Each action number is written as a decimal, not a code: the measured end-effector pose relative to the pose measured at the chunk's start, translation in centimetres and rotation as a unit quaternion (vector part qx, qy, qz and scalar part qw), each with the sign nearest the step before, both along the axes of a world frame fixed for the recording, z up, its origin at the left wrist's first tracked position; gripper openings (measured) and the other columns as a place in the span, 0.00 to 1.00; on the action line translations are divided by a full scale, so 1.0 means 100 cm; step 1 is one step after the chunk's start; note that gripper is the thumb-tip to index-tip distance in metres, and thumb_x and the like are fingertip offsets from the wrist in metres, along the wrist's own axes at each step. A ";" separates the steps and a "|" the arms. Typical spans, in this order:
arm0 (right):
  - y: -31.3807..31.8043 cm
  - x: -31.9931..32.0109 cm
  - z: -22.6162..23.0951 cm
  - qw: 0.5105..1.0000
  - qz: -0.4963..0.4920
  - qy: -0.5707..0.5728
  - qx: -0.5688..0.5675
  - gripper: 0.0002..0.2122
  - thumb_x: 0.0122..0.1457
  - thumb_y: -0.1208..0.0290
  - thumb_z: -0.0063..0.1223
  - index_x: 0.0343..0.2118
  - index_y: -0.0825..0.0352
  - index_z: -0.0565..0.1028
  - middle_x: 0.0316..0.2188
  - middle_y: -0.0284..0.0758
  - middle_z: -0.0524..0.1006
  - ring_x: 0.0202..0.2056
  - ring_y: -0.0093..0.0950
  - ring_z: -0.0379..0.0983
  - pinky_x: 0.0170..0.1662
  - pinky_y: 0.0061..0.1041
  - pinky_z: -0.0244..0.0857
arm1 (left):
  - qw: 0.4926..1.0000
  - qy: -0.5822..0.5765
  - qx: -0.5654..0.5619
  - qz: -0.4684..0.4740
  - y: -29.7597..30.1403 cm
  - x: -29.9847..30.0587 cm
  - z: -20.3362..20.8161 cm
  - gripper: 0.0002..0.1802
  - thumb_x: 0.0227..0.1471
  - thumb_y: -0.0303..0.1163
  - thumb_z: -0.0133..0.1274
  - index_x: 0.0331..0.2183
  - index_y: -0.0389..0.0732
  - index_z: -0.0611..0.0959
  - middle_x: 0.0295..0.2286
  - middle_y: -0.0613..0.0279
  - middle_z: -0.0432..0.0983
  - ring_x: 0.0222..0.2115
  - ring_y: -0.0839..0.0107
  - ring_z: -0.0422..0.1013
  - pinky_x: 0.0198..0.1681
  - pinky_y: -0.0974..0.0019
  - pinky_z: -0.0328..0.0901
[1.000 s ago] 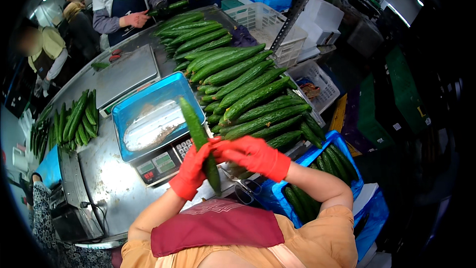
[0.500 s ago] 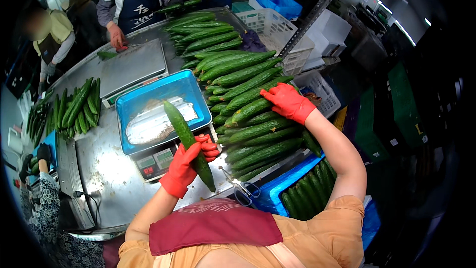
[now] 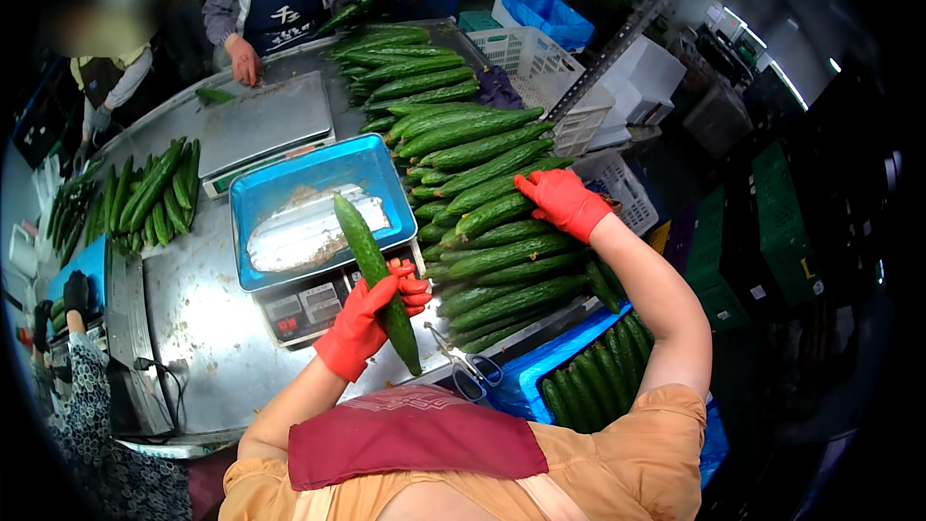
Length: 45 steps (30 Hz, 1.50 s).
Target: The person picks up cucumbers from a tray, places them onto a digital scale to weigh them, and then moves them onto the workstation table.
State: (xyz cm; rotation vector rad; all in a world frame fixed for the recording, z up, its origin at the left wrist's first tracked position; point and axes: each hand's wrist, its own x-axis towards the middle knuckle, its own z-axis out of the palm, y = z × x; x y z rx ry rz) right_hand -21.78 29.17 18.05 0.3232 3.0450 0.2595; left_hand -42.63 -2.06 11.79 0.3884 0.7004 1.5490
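Note:
My left hand [image 3: 365, 323], in a red glove, is closed around the lower part of a cucumber [image 3: 359, 236], which tilts over the near edge of a blue tray [image 3: 239, 256]. The tray rests on a scale [image 3: 321, 303]. To the right, my right hand [image 3: 567, 203], also red-gloved, has its fingers curled over the right end of a cucumber [image 3: 497, 191] in the big pile [image 3: 482, 256]. What lies under its palm is hidden. Scissors [image 3: 473, 372] with blue-grey handles lie at the table's near edge.
A blue-lined crate of cucumbers [image 3: 598, 376] stands near my right elbow. A second scale [image 3: 280, 121] and a smaller cucumber heap [image 3: 154, 198] occupy the metal table [image 3: 207, 338]. White crates [image 3: 540, 68] and a slanted metal post [image 3: 617, 48] are beyond. Co-workers stand across and at left.
The view has shifted slightly. My right hand's fingers have drawn in on the cucumber in the pile. My left hand keeps holding its cucumber in nearly the same place.

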 end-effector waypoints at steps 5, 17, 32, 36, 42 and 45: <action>-0.001 0.013 0.007 1.000 0.019 0.025 0.003 0.31 0.44 0.70 0.60 0.54 0.69 0.63 0.39 0.44 0.72 0.41 0.43 0.69 0.42 0.40 0.65 | 0.999 -0.035 0.007 -0.004 0.000 -0.002 0.002 0.27 0.55 0.39 0.53 0.51 0.37 0.67 0.42 0.48 0.73 0.44 0.55 0.72 0.48 0.54 0.67; -0.177 -0.066 0.007 0.634 -0.203 0.190 -0.722 0.22 0.56 0.62 0.56 0.49 0.72 0.70 0.34 0.33 0.77 0.36 0.19 0.73 0.40 0.18 0.66 | 0.986 -0.131 0.090 -0.040 0.013 -0.012 0.008 0.42 0.47 0.42 0.54 0.60 0.40 0.59 0.58 0.53 0.59 0.59 0.60 0.57 0.61 0.50 0.52; -0.234 -0.103 -0.045 0.803 -0.070 0.466 -0.364 0.12 0.57 0.69 0.56 0.43 0.65 0.74 0.28 0.35 0.73 0.28 0.30 0.71 0.31 0.28 0.68 | 0.977 -0.136 0.034 -0.158 -0.033 -0.062 -0.001 0.37 0.51 0.44 0.54 0.57 0.35 0.63 0.50 0.45 0.68 0.49 0.52 0.68 0.54 0.51 0.62; -0.227 -0.111 -0.020 0.584 -0.169 0.481 -0.631 0.19 0.55 0.73 0.58 0.50 0.65 0.71 0.38 0.32 0.74 0.35 0.19 0.72 0.31 0.19 0.72 | 0.973 -0.016 0.021 -0.229 -0.045 -0.067 0.012 0.40 0.46 0.45 0.58 0.55 0.36 0.65 0.45 0.39 0.70 0.43 0.51 0.72 0.50 0.51 0.66; -0.238 -0.103 -0.015 0.486 -0.072 0.454 -0.743 0.23 0.53 0.82 0.57 0.53 0.66 0.69 0.39 0.32 0.78 0.39 0.18 0.72 0.44 0.20 0.67 | 0.957 0.002 -0.008 -0.289 -0.066 -0.065 0.023 0.39 0.45 0.42 0.56 0.56 0.35 0.63 0.44 0.42 0.71 0.41 0.54 0.73 0.47 0.58 0.66; -0.251 -0.102 -0.011 0.469 -0.039 0.506 -0.723 0.17 0.55 0.81 0.57 0.49 0.66 0.73 0.37 0.31 0.78 0.38 0.17 0.72 0.40 0.18 0.68 | 0.950 0.006 -0.002 -0.312 -0.076 -0.069 0.026 0.39 0.44 0.44 0.57 0.54 0.33 0.65 0.43 0.42 0.71 0.41 0.54 0.73 0.46 0.58 0.67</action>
